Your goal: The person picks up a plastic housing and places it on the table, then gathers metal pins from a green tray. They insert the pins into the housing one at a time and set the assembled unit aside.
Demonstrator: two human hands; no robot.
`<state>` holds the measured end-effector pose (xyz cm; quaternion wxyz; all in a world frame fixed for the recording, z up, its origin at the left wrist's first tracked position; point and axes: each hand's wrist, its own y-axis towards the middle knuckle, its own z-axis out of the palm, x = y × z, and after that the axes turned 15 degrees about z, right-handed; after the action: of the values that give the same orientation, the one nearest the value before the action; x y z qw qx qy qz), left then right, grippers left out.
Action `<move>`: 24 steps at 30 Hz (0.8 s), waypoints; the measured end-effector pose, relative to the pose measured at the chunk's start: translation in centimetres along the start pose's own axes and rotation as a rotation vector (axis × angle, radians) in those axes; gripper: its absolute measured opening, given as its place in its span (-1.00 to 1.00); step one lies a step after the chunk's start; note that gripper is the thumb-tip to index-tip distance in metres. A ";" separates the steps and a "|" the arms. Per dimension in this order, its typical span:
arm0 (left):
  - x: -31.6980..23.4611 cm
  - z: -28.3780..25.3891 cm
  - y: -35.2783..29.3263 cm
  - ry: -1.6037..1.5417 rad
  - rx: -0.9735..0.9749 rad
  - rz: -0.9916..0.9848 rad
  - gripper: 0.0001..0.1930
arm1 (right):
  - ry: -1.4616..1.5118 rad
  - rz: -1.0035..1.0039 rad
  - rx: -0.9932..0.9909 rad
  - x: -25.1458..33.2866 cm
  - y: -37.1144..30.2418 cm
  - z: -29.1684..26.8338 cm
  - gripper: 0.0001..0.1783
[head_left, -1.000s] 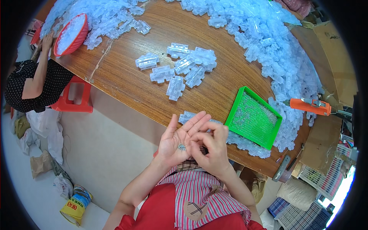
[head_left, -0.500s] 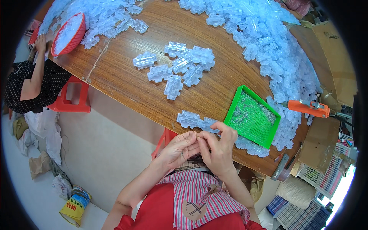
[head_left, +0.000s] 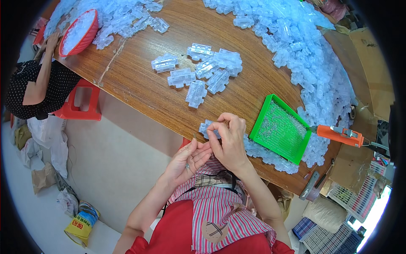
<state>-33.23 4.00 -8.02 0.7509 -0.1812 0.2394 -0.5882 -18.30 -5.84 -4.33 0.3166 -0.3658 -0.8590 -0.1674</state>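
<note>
My left hand (head_left: 186, 163) is palm up, its fingers stretched out and slightly bent. A tiny shiny metal piece (head_left: 187, 166) lies on its palm. My right hand (head_left: 229, 142) is just beside it, fingers bent in a pinch over a clear plastic part (head_left: 205, 127) at the table's near edge. Whatever is between those fingertips is too small to make out, and the hand covers part of the plastic. Right of it sits a green tray (head_left: 259, 122) of small metal pieces (head_left: 277, 122). Beyond it an orange power screwdriver (head_left: 339, 135) lies by the heap.
Several clear plastic parts (head_left: 196, 94) lie mid-table. A large heap (head_left: 311, 80) of them curves along the right side. At the far left stands a red basket (head_left: 91, 38), near a person (head_left: 38, 91) by a red stool (head_left: 80, 112). A grey knife-like tool (head_left: 310, 186) lies at the right edge.
My hands were pinched together at the fingertips and have now parted. The left has turned palm up and opened; the right has moved slightly left and up over the clear plastic part.
</note>
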 end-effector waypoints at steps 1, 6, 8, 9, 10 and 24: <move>-0.2 -0.2 -0.1 -0.002 -0.004 0.006 -0.67 | -0.020 -0.022 0.001 -0.1 0.1 0.4 -0.84; -1.0 -0.7 -0.4 -0.089 -0.089 0.070 -0.69 | -0.050 -0.041 0.006 -0.1 0.0 1.1 -0.83; -1.1 -1.0 -0.5 -0.122 -0.084 0.067 -0.69 | -0.064 -0.064 -0.012 0.0 0.0 1.4 -0.82; -1.1 -1.1 -0.5 -0.152 -0.077 0.063 -0.70 | -0.065 -0.064 -0.011 0.0 0.0 1.4 -0.82; -1.2 -1.0 -0.5 -0.153 -0.077 0.064 -0.70 | -0.088 -0.069 -0.014 0.1 0.0 1.5 -0.82; -1.5 -1.3 -0.6 -0.196 -0.068 0.069 -0.70 | -0.188 -0.091 -0.069 0.7 -0.1 1.3 -0.81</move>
<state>-34.79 5.35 -8.56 0.7839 -0.2551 0.1908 -0.5329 -19.26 -4.87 -4.88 0.2140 -0.3512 -0.8944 -0.1758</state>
